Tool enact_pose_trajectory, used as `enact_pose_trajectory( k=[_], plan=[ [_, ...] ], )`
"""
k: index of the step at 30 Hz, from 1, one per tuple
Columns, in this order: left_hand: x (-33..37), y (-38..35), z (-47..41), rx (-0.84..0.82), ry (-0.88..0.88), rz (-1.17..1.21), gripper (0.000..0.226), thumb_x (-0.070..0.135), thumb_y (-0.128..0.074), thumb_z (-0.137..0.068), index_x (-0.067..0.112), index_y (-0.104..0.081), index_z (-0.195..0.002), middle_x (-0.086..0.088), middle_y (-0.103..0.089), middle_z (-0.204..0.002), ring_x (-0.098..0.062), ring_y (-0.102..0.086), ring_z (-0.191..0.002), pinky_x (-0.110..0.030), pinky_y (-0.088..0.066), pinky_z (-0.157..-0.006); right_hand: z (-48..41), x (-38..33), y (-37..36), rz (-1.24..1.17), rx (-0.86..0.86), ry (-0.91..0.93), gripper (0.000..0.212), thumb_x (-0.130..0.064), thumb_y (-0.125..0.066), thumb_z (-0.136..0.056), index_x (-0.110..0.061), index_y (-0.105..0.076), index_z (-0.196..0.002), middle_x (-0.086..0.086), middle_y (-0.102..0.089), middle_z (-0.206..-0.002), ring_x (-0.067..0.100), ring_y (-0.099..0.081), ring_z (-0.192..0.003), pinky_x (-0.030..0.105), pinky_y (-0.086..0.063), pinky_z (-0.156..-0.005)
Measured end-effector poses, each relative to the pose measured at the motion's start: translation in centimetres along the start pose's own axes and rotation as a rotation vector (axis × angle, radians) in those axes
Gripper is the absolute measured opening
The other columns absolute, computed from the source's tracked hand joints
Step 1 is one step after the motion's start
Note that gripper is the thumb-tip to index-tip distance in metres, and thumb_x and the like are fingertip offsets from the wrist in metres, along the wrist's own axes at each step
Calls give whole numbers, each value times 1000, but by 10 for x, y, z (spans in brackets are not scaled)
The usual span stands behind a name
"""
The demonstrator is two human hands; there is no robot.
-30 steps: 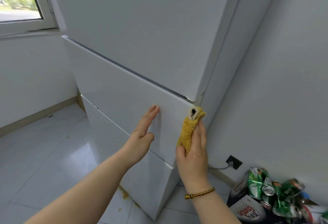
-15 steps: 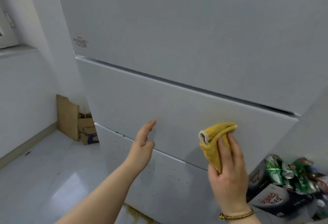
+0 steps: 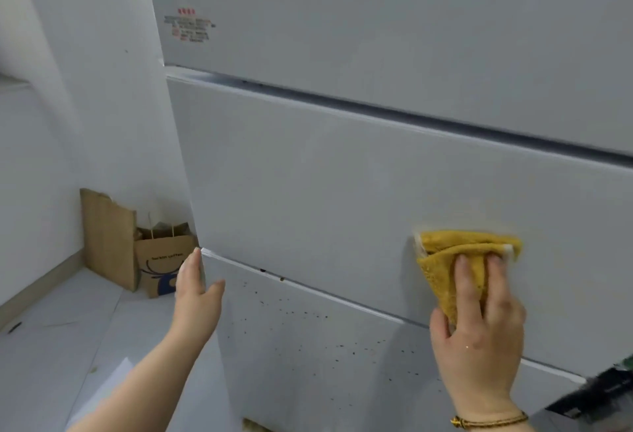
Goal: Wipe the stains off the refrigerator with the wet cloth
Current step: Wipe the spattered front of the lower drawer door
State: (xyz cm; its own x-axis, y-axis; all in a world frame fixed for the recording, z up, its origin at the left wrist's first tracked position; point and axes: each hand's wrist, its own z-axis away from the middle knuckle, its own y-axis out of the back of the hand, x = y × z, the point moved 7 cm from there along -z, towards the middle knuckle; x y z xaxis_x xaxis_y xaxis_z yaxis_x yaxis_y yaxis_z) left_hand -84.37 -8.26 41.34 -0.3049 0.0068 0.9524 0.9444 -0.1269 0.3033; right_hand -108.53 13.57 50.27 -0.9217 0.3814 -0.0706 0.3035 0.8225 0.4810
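1. The refrigerator point(image 3: 342, 164) fills the centre and right of the view. Its front shows three stacked panels, separated by two straight seams that slope down to the right.
2. The wet cloth point(image 3: 442, 260) is yellow and folded. It lies flat on the middle panel, toward the panel's right side and just above the lower seam.
3. The right hand point(image 3: 479, 339) presses the cloth to the panel with straight fingers laid over it. The thumb rests beside the cloth's lower tip. A braided bracelet point(image 3: 486, 421) circles the wrist.
4. The left hand point(image 3: 197, 298) is flat and holds nothing, fingers together and thumb spread. Its fingertips sit at the left corner of the lower panel's top edge. Contact cannot be confirmed.
5. The stains point(image 3: 291, 315), small dark specks, are scattered over the lower panel between the two hands. A few sit on the lower seam.
6. The middle panel is bare to the left of and above the cloth.
7. A printed label point(image 3: 188, 25) sits at the upper panel's left edge.
8. Left of the refrigerator, a paper bag point(image 3: 161, 260) and a cardboard sheet point(image 3: 106, 236) lean against the wall point(image 3: 85, 106). Open floor point(image 3: 68, 329) lies in front of them.
9. A dark, blurred object point(image 3: 596, 394) occupies the lower right corner.
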Motion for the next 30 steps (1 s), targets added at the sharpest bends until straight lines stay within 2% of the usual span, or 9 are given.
enact_pose_trajectory(
  k=[2, 4, 8, 12, 15, 18, 21, 26, 30],
  plan=[
    [-25, 1, -15, 36, 9, 11, 57, 13, -44, -94, 19, -18, -145, -1, -19, -152, -22, -22, -138, -43, -20, -114, 7, -3, -9, 10, 51, 37, 47, -23, -46, -80, -4, -42, -123, 22, -30, -133, 39, -37, -111, 43, -32, -83],
    [-47, -2, -29, -10, 10, 82, 55, 21, -41, -96, 23, -17, -145, 2, -27, -149, -21, -28, -136, -40, -23, -111, 12, -5, -14, 24, 94, 57, 48, -25, -47, -81, -5, -42, -125, 20, -29, -133, 38, -37, -107, 42, -29, -82],
    [-75, -10, -46, -133, -30, 236, 42, 33, -36, -97, 28, -33, -138, 8, -44, -132, -13, -39, -121, -31, -29, -97, 22, -10, -21, 70, 171, 81, 47, -25, -50, -81, -7, -44, -125, 24, -34, -136, 46, -44, -101, 48, -41, -78],
    [-89, -15, -56, -171, -155, 324, 38, 27, -33, -98, 25, -37, -136, 7, -46, -118, -8, -38, -109, -26, -28, -91, 38, -21, -33, 218, 226, 200, 44, -17, -55, -81, -3, -49, -122, 30, -43, -132, 55, -50, -94, 54, -46, -75],
    [-98, -18, -67, -157, -232, 313, 32, 24, -33, -98, 22, -43, -129, 4, -49, -116, -10, -42, -102, -27, -29, -87, 49, -28, -44, 247, 242, 239, 41, -20, -46, -83, 0, -53, -119, 31, -48, -128, 57, -49, -95, 57, -46, -76],
    [-101, -22, -76, -192, -284, 320, 22, 23, -33, -98, 22, -49, -113, 3, -56, -101, -10, -52, -84, -28, -35, -80, 59, -35, -51, 255, 246, 233, 44, -22, -42, -83, 2, -59, -116, 31, -51, -125, 56, -49, -97, 58, -46, -77],
    [-102, -21, -81, -201, -293, 353, 17, 21, -35, -98, 20, -51, -105, 3, -57, -93, -2, -50, -77, -20, -38, -63, 62, -39, -52, 287, 246, 235, 45, -22, -41, -82, 3, -61, -112, 32, -54, -122, 56, -52, -92, 58, -46, -77],
    [-106, -19, -85, -214, -270, 366, 21, 23, -37, -97, 26, -55, -87, 4, -58, -88, -7, -53, -77, -20, -40, -65, 60, -54, -54, 258, 242, 216, 45, -21, -38, -80, 1, -63, -110, 30, -55, -121, 54, -54, -88, 57, -46, -73],
    [-106, -19, -85, -247, -281, 380, 21, 23, -37, -97, 26, -56, -88, 5, -59, -87, -9, -54, -78, -20, -40, -64, 63, -116, -89, 253, 231, 385, 42, -12, -41, -75, -13, -69, -106, 16, -63, -117, 38, -44, -92, 49, -49, -70]
  ],
)
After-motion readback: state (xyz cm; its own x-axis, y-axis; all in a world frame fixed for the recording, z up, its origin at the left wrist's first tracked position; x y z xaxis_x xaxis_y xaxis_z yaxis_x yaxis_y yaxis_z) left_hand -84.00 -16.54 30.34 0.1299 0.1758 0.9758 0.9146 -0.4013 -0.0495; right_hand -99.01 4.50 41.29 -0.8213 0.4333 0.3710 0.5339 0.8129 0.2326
